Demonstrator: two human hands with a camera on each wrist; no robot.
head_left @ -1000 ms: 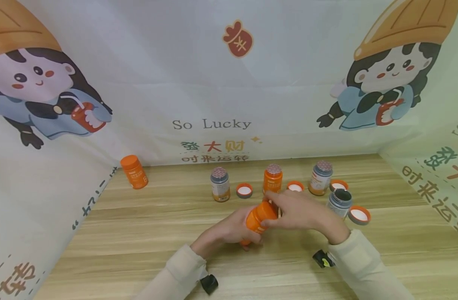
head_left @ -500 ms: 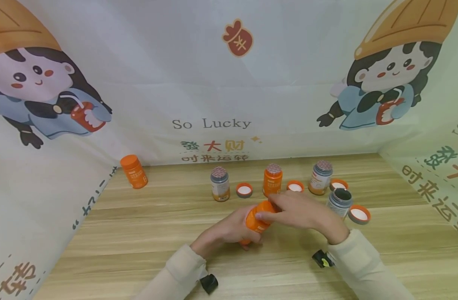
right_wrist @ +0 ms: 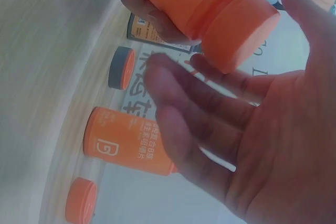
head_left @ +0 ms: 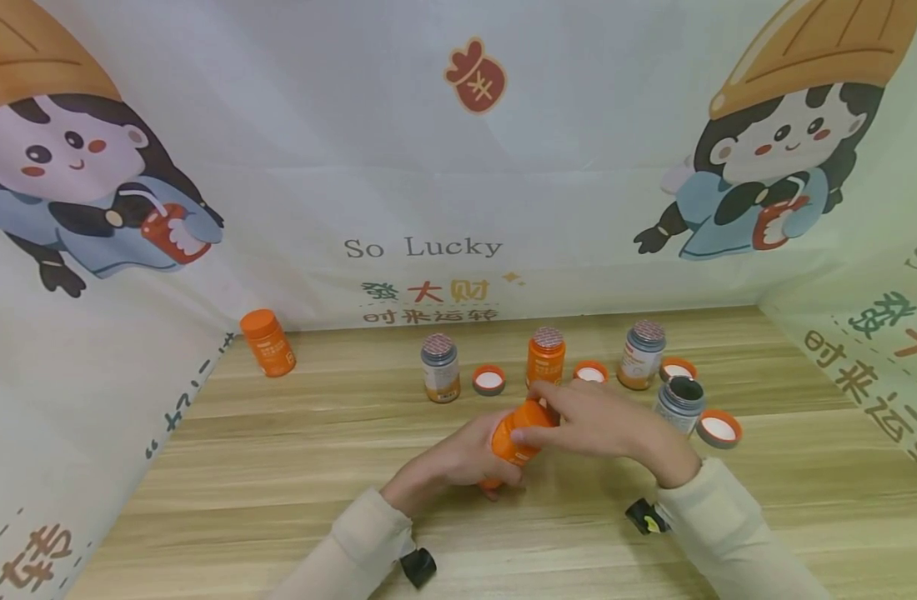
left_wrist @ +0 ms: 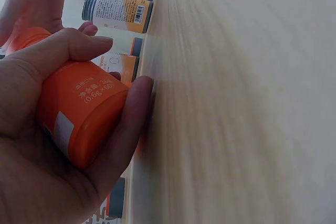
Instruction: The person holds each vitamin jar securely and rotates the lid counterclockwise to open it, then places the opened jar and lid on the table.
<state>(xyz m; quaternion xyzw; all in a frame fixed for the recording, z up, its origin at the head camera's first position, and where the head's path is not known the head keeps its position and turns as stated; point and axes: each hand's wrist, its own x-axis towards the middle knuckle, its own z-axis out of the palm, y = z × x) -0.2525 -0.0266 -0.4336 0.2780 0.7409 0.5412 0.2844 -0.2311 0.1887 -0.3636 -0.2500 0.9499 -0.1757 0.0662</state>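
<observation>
My left hand [head_left: 473, 454] grips an orange bottle [head_left: 509, 446] just above the table, its fingers and thumb wrapped round the body. The bottle leans to the right, and its orange cap [right_wrist: 241, 32] is on. Around the cap, my right hand [head_left: 601, 421] is held with loosely bent fingers; in the right wrist view the thumb [right_wrist: 302, 14] stands apart from the cap. Whether another fingertip touches the cap is hard to tell. In the left wrist view, the bottle's base [left_wrist: 100, 124] points away from the palm.
Behind the hands stand uncapped bottles: a grey one [head_left: 441, 371], an orange one [head_left: 546, 358] and another grey one [head_left: 642, 358], all foil-topped. A grey bottle [head_left: 679, 406] without foil stands by my right wrist. Several caps, including one cap [head_left: 719, 429], lie upturned. A capped orange bottle [head_left: 268, 343] stands far left.
My right thumb and fingers have shifted about the cap, the thumb moving up and left along the bottle, then back slightly. My left hand and the bottle have stayed nearly still.
</observation>
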